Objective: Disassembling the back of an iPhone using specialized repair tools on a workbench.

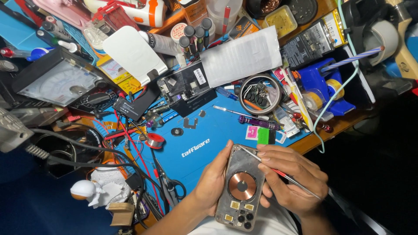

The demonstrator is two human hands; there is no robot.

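Here, two hands are seen at the near edge of the worktop, both at one phone back cover. The left hand is closed around the cover's left side, thumb laid along its rim. The right hand is closed on one pair of tweezers, whose tips are set against the cover's upper right edge while its fingers rest on the right rim.

The cover is held inner face up, just off the near edge of the blue mat. It is translucent grey with rounded corners; one round copper-coloured coil sits at its middle, and small yellowish squares and dark round camera openings are gathered at the end nearest the person.

Beyond the cover, the mat is crowded. One solder spool lies toward its left side, with one pair of scissors near the left forearm and red wires crossing beside it. One purple-handled screwdriver lies just beyond the right hand, close to a round ring tray of small parts. One opened phone body sits farther back, partly covered by a white sheet. One analogue meter lies toward the left edge, and four dark-capped bottles are lined up toward the far edge.
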